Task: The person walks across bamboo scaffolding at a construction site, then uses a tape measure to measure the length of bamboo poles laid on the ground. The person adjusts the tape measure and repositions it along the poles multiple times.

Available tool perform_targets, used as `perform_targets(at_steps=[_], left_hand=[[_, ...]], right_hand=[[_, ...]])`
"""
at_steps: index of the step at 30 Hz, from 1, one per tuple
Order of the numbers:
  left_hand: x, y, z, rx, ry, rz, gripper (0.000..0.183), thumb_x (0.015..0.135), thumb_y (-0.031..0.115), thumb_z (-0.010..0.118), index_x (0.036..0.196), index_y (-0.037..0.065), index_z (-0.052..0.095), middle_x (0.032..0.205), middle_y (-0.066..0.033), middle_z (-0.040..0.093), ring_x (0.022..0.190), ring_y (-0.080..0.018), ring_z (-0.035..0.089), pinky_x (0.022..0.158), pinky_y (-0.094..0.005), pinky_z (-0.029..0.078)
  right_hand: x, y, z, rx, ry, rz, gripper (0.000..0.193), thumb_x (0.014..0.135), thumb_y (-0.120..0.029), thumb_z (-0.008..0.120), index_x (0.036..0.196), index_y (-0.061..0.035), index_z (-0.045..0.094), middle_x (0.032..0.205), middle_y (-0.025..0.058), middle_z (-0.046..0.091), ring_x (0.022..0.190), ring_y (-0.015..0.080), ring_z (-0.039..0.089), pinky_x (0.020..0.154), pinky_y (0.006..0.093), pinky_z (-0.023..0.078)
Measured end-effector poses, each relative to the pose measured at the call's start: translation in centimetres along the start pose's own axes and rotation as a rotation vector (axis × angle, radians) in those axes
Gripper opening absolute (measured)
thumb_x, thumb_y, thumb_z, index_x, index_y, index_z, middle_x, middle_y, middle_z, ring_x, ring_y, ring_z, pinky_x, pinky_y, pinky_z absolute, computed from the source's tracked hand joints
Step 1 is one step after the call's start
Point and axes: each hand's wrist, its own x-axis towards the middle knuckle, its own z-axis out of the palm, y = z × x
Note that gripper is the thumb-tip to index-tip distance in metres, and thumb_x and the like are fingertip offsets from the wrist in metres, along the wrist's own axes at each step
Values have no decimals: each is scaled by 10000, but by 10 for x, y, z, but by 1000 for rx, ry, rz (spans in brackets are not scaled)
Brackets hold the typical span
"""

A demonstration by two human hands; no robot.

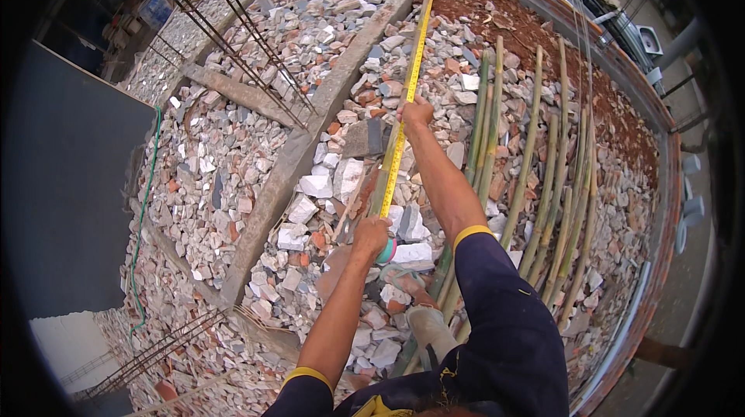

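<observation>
A yellow tape measure blade (396,155) runs out along a bamboo pole (378,190), reaching close to the pole's far end. My left hand (371,238) is closed at the near end of the blade, with the teal and pink tape measure case (386,251) showing beside its fingers. Farther up, my right hand (417,113) grips the blade and the pole together; its fingertips are partly hidden. Just right of my arms, several more bamboo poles (532,138) lie side by side on the rubble, some green and some pale.
Broken brick and concrete rubble (209,200) covers the ground. A concrete beam (272,204) crosses it left of the pole. Rusty rebar (233,44) sticks up from the beam. A green hose (145,207) lies at left beside a dark panel (77,184). A brick wall (621,68) curves along the right.
</observation>
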Motion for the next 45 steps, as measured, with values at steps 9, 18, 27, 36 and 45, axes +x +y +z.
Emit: perform_targets(at_steps=[9,18,27,36,45], left_hand=[[-4,5,-3,21,6,-18,289,822,222,469,862,19,671,850,-243,628,874,-362,599,797,-400,433],[-1,16,-2,44,14,37,287,829,215,471,871,18,676,847,-235,634,866,-351,607,789,-394,438],[5,16,6,34,-8,11,282,822,208,479,865,10,676,818,-245,630,841,-354,612,773,-392,442],[2,8,10,77,-28,61,307,830,226,450,867,14,670,858,-236,628,881,-362,597,811,-398,427],[-12,17,8,42,-20,-9,297,835,227,468,876,1,657,839,-244,623,844,-360,598,779,-389,431]], right_hand=[[-2,-5,4,-24,-10,-35,349,824,65,474,1170,44,513,740,97,595,502,125,541,385,238,437],[10,-12,5,70,-10,-63,314,822,67,483,1128,37,547,721,87,592,487,122,534,370,235,430],[18,-13,0,46,14,-60,265,822,55,510,1075,28,583,735,85,596,494,119,538,374,231,434],[15,-4,-10,44,-25,-66,303,826,54,520,1126,27,559,735,84,591,492,120,534,381,235,437],[7,0,-11,43,-23,-61,344,830,49,529,1173,35,522,678,78,571,461,116,513,363,241,415]])
